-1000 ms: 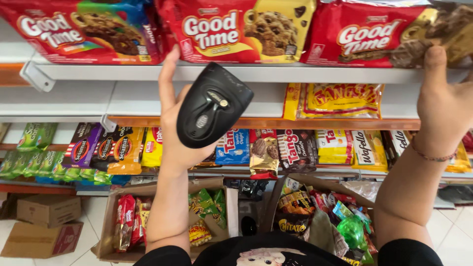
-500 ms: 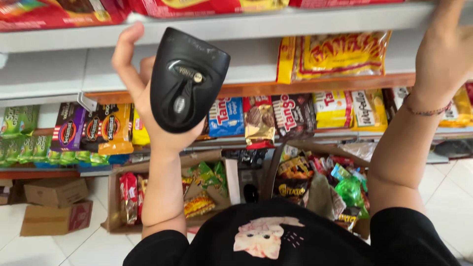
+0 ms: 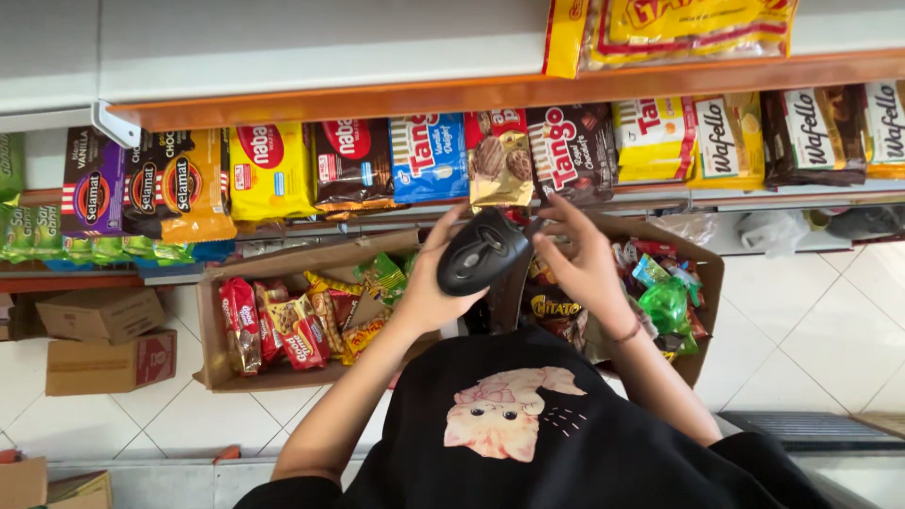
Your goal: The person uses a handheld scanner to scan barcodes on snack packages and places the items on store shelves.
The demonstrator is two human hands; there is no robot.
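Both hands are dropping from the upper shelf to chest height. At nine o'clock, an open snack carton is sitting on the floor. Centre, the left hand is gripping the black scanner; the right hand, fingers spread, is reaching toward it. Both cartons are looking full, restocking barely started.

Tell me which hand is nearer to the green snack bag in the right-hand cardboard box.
Right. The right hand is spread open just left of the green snack bag, above that cardboard box. The left hand is farther left, gripping the black barcode scanner.
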